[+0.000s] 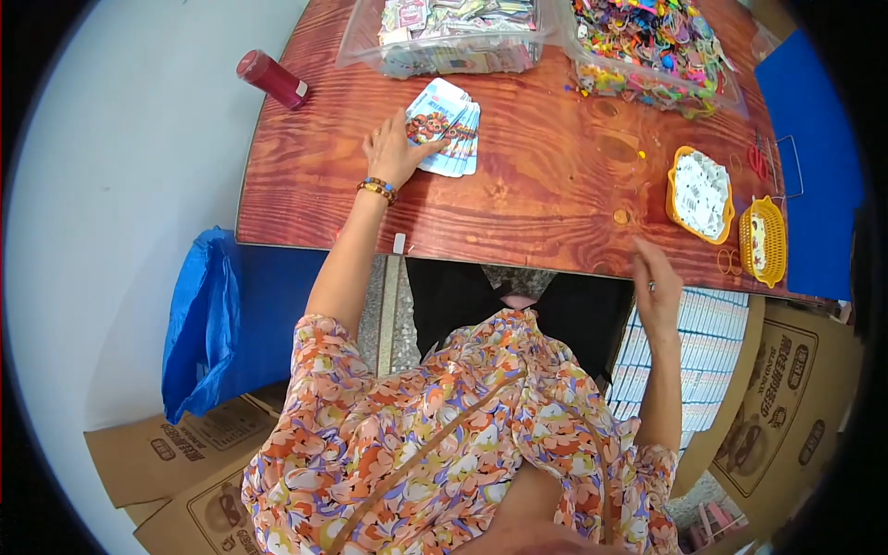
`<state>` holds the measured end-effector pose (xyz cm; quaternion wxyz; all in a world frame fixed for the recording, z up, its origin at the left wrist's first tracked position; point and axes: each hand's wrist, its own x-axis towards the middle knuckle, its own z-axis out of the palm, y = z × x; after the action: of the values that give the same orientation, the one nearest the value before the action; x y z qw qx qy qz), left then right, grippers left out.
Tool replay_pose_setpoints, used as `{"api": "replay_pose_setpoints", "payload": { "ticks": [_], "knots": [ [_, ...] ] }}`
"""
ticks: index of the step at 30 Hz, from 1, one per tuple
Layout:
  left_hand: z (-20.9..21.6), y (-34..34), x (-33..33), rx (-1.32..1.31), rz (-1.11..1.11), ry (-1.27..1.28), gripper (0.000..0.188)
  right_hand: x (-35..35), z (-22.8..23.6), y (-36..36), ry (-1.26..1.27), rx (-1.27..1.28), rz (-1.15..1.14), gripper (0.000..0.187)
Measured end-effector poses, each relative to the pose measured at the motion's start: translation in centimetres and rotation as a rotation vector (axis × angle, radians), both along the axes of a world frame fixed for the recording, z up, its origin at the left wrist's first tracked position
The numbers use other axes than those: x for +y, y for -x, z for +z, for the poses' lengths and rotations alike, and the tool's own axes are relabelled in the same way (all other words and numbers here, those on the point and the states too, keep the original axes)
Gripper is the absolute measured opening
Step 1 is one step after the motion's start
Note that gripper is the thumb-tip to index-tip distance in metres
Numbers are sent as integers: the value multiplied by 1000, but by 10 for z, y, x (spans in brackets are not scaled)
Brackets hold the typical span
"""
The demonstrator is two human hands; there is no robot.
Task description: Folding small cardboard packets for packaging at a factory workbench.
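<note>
My left hand point(398, 153) lies on the left side of a loose pile of light-blue printed cards point(444, 104) with red cartoon figures. Its thumb reaches across the top and its fingers are spread along the edge. The cards are slightly fanned, and some are partly covered by the hand. At the table's front edge, on the right, my right hand point(657, 282) hovers with the index finger stretched and the others loosely bent. Nothing shows in it. Below it, an open carton holds rows of thin white-and-blue packs point(708, 342).
On the wooden table point(527, 203) stand a clear bin of packets point(458, 51), a clear bin of colourful trinkets point(638, 69), a dark-red bottle point(273, 80), and two yellow baskets point(700, 196) point(763, 242). Red-handled scissors point(758, 160) lie at right. A blue bag point(203, 324) hangs left.
</note>
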<state>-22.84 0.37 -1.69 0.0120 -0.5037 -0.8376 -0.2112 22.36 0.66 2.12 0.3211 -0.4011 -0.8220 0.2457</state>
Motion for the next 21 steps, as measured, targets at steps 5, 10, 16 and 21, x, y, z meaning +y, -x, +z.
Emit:
{"api": "replay_pose_setpoints", "payload": {
  "ticks": [5,10,16,21],
  "knots": [
    [1,0,-16,126,-117,-173,101,5,1,38,199,-32,148,27],
    [53,-73,-50,17,-445,-251,103,38,36,116,828,498,162,39],
    [61,-126,-66,31,-466,-108,101,66,29,146,856,485,366,41],
    [65,-145,-49,-28,-477,-108,98,61,38,138,570,160,360,40]
  ]
}}
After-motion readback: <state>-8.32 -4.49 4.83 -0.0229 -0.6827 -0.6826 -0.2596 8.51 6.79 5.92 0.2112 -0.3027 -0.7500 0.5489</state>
